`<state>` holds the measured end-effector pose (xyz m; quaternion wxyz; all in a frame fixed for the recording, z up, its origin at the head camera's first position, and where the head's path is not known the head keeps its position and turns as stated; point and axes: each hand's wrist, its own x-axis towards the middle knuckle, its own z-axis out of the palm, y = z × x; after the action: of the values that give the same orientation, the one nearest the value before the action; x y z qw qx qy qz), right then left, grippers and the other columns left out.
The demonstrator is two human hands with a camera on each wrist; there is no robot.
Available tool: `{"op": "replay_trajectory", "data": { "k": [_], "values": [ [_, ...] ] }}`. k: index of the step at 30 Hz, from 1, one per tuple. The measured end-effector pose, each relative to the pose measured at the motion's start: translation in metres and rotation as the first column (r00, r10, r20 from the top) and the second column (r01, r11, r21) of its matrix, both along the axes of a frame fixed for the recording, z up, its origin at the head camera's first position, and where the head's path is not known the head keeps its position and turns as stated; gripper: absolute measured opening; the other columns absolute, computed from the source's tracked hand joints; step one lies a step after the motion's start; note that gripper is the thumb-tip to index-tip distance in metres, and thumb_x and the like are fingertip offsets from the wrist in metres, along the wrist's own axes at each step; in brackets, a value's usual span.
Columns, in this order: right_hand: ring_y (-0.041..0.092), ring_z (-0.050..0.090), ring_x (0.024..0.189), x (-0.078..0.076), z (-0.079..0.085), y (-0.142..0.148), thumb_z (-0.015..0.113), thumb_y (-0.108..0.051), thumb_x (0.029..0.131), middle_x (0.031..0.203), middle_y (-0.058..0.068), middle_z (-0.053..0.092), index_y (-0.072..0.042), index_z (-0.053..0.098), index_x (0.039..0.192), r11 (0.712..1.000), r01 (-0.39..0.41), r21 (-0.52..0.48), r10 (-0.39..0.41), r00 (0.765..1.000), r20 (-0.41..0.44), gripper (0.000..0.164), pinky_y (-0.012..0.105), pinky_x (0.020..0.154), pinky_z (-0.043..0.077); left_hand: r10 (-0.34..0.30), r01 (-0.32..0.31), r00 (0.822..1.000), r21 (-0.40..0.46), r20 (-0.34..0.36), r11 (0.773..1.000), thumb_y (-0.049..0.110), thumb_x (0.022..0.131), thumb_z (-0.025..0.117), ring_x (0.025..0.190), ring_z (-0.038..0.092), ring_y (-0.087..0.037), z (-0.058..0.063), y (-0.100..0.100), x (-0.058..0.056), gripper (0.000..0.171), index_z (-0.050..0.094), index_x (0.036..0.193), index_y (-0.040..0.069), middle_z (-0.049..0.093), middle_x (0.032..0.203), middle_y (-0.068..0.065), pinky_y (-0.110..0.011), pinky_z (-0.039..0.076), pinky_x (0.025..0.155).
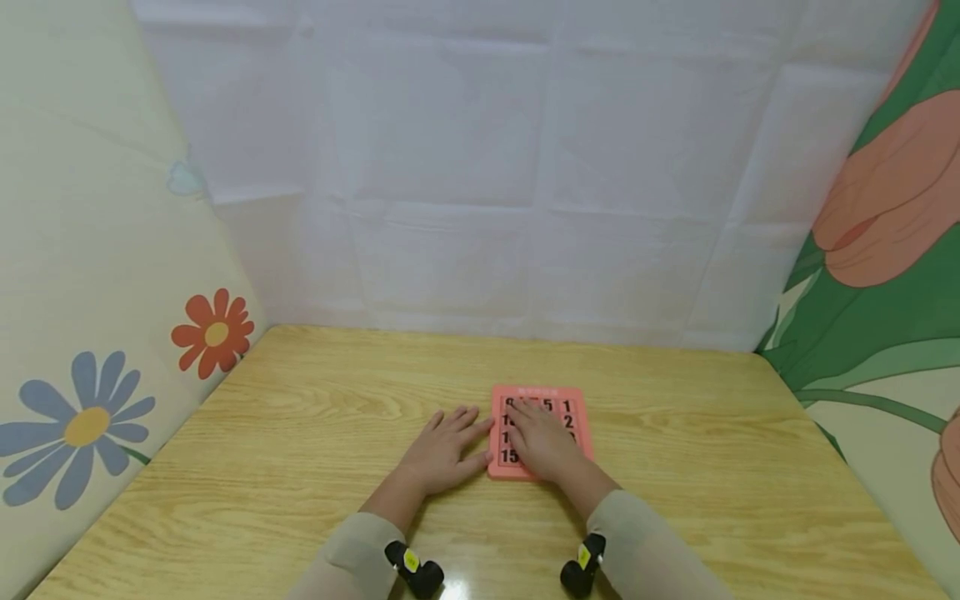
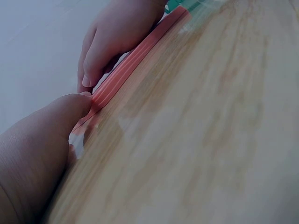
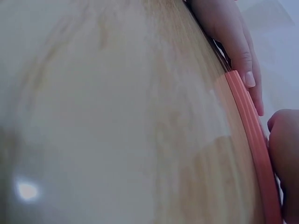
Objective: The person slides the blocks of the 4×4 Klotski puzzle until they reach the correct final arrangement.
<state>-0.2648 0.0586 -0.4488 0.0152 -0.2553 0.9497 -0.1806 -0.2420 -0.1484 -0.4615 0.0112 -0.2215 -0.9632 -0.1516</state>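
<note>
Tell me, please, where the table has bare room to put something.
The wooden table is bare left of the left grip, right of the pink number board, and between it and the white backdrop. Crowded: the board, with the right grip over it and the left at its left edge.

Your number board (image 1: pixel 558 411) is coral pink with black numerals (image 1: pixel 568 422); your sleeves (image 1: pixel 652 542), beige; tabletop (image 1: pixel 300 467), yellow wood grain; backdrop (image 1: pixel 450 133), white; left hanging (image 1: pixel 90 233), red-and-blue floral on cream.

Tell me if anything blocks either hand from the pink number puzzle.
Nothing visible does. The right hand lies directly over the pink number puzzle, covering some tiles, and the left hand touches its left edge.
</note>
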Motion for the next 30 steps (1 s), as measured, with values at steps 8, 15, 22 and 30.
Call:
{"op": "replay_trajectory", "data": {
  "k": [8,15,22,30],
  "values": [
    [0.028,0.032,0.147,0.001,-0.005,0.004,0.037,-0.032,0.105,0.157,0.009,0.038,-0.008,0.043,0.148,0.999,0.032,-0.015,-0.032,0.999,-0.008,0.050,0.047,0.122,0.026,0.003,-0.003,1.000,0.001,0.000,1.000,0.052,0.098,0.046,0.149,0.028,-0.032,-0.001,0.000,0.001,0.060,0.044,0.149,0.021,0.035,0.158,-0.010,-0.056,0.017,0.123],
    [0.031,0.036,0.145,0.005,-0.006,0.014,0.039,-0.031,0.104,0.153,0.014,0.043,-0.002,0.046,0.145,0.995,0.098,-0.030,-0.099,0.994,-0.036,0.050,0.048,0.122,0.025,0.014,-0.014,1.000,-0.006,0.020,1.000,0.054,0.098,0.045,0.150,0.025,-0.030,-0.001,0.000,0.001,0.061,0.041,0.151,0.024,0.033,0.160,-0.008,-0.054,0.014,0.124],
    [0.034,0.036,0.145,0.008,-0.006,0.020,0.039,-0.029,0.105,0.151,0.018,0.044,0.001,0.048,0.143,0.993,0.120,-0.025,-0.121,0.991,-0.060,0.049,0.048,0.122,0.025,0.016,-0.016,1.000,0.008,0.008,1.000,0.052,0.098,0.046,0.150,0.026,-0.031,-0.003,0.000,0.000,0.060,0.042,0.150,0.022,0.033,0.159,-0.009,-0.054,0.014,0.124],
    [0.034,0.035,0.145,0.008,-0.006,0.021,0.038,-0.030,0.105,0.152,0.017,0.043,0.000,0.048,0.143,0.993,0.119,-0.010,-0.119,0.991,-0.056,0.050,0.049,0.122,0.026,0.012,-0.012,1.000,0.014,0.006,1.000,0.051,0.098,0.047,0.150,0.026,-0.032,-0.001,0.001,0.001,0.060,0.043,0.149,0.021,0.034,0.159,-0.010,-0.055,0.014,0.124]
  ]
}}
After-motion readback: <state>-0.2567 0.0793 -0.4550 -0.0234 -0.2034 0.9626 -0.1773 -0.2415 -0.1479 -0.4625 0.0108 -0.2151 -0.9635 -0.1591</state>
